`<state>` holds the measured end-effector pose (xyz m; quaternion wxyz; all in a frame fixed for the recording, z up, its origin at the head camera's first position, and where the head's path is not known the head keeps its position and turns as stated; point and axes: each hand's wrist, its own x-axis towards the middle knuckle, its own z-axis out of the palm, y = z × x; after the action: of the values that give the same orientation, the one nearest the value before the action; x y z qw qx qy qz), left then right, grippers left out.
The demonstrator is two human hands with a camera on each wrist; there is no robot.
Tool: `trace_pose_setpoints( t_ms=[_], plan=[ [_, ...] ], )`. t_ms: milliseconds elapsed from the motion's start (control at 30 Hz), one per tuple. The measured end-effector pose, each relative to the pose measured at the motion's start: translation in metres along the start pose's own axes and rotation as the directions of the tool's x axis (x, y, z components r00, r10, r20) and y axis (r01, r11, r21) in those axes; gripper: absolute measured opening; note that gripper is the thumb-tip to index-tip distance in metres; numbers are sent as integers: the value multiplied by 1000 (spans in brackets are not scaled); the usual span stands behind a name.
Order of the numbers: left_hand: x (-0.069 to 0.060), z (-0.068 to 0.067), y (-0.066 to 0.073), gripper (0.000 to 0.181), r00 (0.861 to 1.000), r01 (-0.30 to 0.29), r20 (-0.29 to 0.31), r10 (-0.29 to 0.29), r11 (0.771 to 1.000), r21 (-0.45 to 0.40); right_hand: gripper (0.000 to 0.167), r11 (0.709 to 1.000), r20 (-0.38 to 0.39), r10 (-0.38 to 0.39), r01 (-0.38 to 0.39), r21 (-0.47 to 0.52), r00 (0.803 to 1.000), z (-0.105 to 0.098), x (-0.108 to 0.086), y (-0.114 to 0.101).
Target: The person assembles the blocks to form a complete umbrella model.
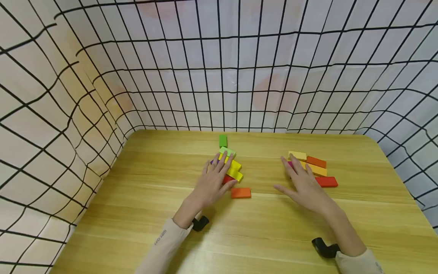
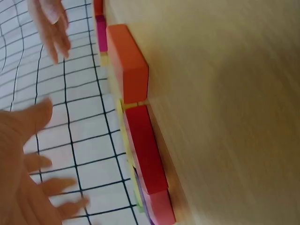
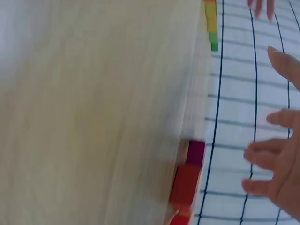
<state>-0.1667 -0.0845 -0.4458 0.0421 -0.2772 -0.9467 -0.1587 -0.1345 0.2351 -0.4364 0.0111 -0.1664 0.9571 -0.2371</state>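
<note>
My left hand, fingers spread, hovers over a loose cluster of wooden blocks. Partly under it lie yellow blocks and a red block; a light green block and a green block extend behind. An orange block lies by the thumb. A pink block shows in the left wrist view. Over a second cluster my right hand is spread, holding nothing. Around it are pale yellow, orange-red and red blocks, and a mostly hidden magenta block.
The blocks lie on a wooden table. Black wire mesh with pale sheeting behind it walls the back and both sides. Black wrist-worn pieces hang below both forearms.
</note>
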Motion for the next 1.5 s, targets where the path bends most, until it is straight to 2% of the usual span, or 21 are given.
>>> trace_pose_setpoints(
  t_ms=[67,167,300,467,700,933,1033,1100,1233,1400,1500],
  plan=[
    [2,-1,-4,77,997,-74,14,76,993,-97,93,999,1,-3,3,35,1000,-5,2,8],
    [3,-1,-10,74,984,-159,38,173,957,-243,87,996,-11,-12,13,94,1000,-12,4,23],
    [4,0,-14,67,968,-190,99,231,932,-309,78,990,-34,-26,30,139,999,-16,3,43],
    [5,2,-16,57,955,-189,162,250,929,-319,73,988,-19,-41,43,147,999,-14,5,57],
    [10,5,-13,48,928,-222,198,314,897,-382,68,979,38,-21,13,204,999,-14,16,68],
    [11,7,-8,47,911,-167,280,304,890,-423,65,977,59,-11,-2,214,998,-13,21,75],
    [10,9,-6,48,905,-160,293,309,884,-440,62,973,56,-11,-2,229,998,-12,21,75],
    [10,10,-4,50,900,-151,294,321,863,-481,59,974,53,-6,-6,225,999,-12,22,75],
    [10,14,0,52,891,-165,292,348,847,-506,56,979,53,2,-13,201,999,-11,22,76],
    [10,18,4,61,885,-195,295,361,861,-469,58,980,50,3,-13,199,999,-10,22,75],
    [11,19,5,63,878,-195,302,372,854,-483,59,982,41,0,-8,190,999,-8,22,74]
  ],
)
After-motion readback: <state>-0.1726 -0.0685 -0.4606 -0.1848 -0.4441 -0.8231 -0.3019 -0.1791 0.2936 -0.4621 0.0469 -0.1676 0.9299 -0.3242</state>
